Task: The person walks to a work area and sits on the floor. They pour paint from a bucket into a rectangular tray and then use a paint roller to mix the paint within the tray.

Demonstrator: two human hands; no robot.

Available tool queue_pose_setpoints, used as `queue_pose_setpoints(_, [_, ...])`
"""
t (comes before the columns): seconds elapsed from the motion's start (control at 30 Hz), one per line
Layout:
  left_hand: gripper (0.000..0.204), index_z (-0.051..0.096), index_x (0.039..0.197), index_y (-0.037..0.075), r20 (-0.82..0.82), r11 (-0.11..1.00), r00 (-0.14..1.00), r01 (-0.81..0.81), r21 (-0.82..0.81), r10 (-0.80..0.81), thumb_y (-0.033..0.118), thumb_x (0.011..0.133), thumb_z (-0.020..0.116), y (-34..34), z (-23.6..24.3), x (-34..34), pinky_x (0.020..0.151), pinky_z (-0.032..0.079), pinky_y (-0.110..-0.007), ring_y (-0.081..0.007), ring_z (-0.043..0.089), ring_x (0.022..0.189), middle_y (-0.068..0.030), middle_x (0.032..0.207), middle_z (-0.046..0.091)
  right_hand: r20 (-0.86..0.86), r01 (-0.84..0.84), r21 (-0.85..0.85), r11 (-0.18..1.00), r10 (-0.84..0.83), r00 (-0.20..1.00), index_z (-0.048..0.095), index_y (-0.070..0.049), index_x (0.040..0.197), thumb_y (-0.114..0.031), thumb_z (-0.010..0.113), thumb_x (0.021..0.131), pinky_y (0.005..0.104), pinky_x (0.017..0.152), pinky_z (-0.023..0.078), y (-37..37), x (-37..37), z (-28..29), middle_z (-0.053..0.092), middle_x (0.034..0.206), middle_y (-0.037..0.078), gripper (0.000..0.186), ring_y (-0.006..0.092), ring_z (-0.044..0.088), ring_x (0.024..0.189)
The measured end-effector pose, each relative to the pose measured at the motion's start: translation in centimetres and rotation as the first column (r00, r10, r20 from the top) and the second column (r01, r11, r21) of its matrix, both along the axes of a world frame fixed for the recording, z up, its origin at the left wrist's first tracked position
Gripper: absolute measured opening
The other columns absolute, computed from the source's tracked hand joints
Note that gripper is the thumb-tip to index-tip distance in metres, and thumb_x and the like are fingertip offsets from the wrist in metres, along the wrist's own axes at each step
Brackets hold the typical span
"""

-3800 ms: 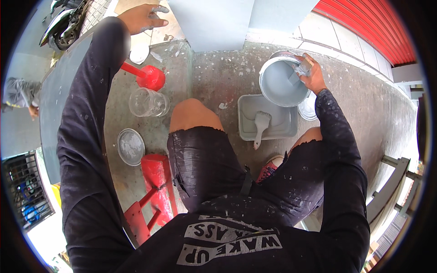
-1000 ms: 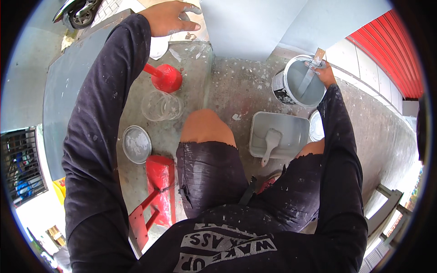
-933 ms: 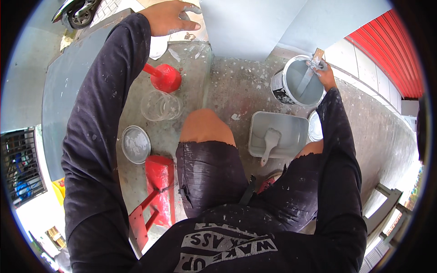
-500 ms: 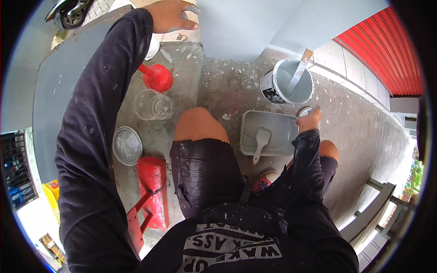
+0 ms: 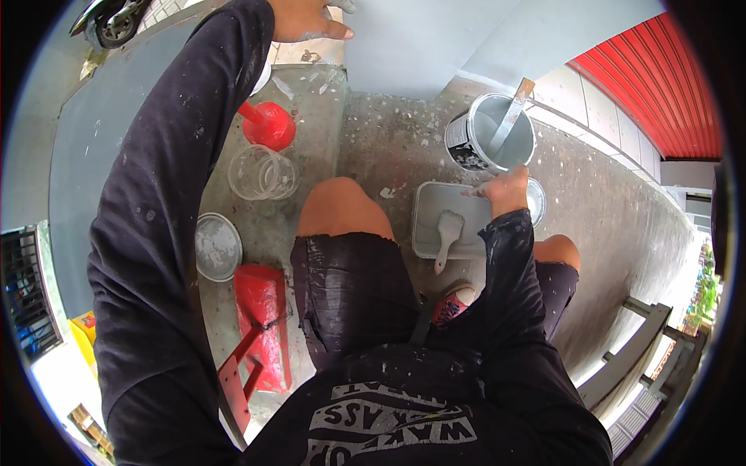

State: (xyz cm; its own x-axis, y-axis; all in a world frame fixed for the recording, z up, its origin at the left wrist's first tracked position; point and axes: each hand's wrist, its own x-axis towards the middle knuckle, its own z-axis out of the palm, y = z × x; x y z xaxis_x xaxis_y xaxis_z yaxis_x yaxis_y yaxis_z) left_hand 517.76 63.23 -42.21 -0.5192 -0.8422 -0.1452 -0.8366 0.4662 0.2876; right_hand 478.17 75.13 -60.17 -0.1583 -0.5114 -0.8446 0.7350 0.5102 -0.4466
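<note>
A pale grey, paint-smeared rectangular plastic tray (image 5: pixel 475 245) is lying on the floor at the right, its long axis running left to right. A grey-coated flat paintbrush (image 5: pixel 448 229) is resting in it, handle pointing near and slightly left over the rim. The right hand (image 5: pixel 501 193) is covering the tray's far right corner, its grip impossible to tell; the left hand (image 5: pixel 312 21) is spreading thumb from fingers, far left.

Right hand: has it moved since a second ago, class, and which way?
Yes. Judged against the tray, the right hand has shifted left and downward in view, from the stick in the bucket to the tray's far right corner.
</note>
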Motion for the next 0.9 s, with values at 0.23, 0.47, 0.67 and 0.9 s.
queue_pose_setpoints(0.23, [0.060,0.057,0.127,0.000,-0.042,0.999,0.999,0.022,0.037,-0.020,0.044,0.086,0.064,0.0,0.4,-0.1,0.094,0.046,-0.037,-0.0338,0.063,0.105,-0.0215,0.109,0.068,0.306,0.297,-0.070,0.952,-0.263,0.915,0.012,-0.007,0.154,-0.060,0.020,0.096,0.0712,0.110,0.007,-1.0,5.3,0.0,0.001,0.159,0.022,0.080,0.0408,-0.001,0.147])
queue_pose_setpoints(0.47, [0.059,0.055,0.134,0.009,-0.027,0.993,0.994,-0.105,0.046,0.107,0.044,0.087,0.066,0.7,-0.7,0.7,0.100,0.044,-0.039,-0.0363,0.057,0.117,-0.0212,0.126,0.060,-0.248,-0.239,-0.389,0.890,0.149,0.957,0.034,-0.004,0.146,-0.057,0.047,0.093,0.0625,0.113,0.016,0.0,2.5,1.9,0.020,0.155,0.023,0.076,0.0406,0.014,0.146])
queue_pose_setpoints(0.67, [0.068,0.059,0.129,0.010,-0.075,0.996,0.994,-0.075,0.056,0.079,0.053,0.077,0.068,0.4,-0.2,-0.1,0.104,0.041,-0.039,-0.0361,0.054,0.121,-0.0220,0.127,0.059,-0.565,-0.361,0.800,0.480,0.396,-0.724,0.051,-0.016,0.139,-0.052,0.062,0.082,0.0693,0.110,0.012,1.7,-4.8,-1.3,0.028,0.153,0.026,0.069,0.0454,0.017,0.144])
queue_pose_setpoints(0.9, [0.070,0.055,0.134,0.008,-0.036,0.971,0.982,-0.180,0.156,0.188,0.048,0.078,0.069,1.2,0.7,-0.6,0.105,0.041,-0.039,-0.0352,0.053,0.124,-0.0211,0.133,0.056,-0.618,-0.495,0.784,0.375,0.393,-0.681,0.063,-0.014,0.126,-0.040,0.064,0.081,0.0682,0.112,0.008,2.2,-0.7,3.4,0.027,0.155,0.020,0.053,0.0422,0.026,0.142])
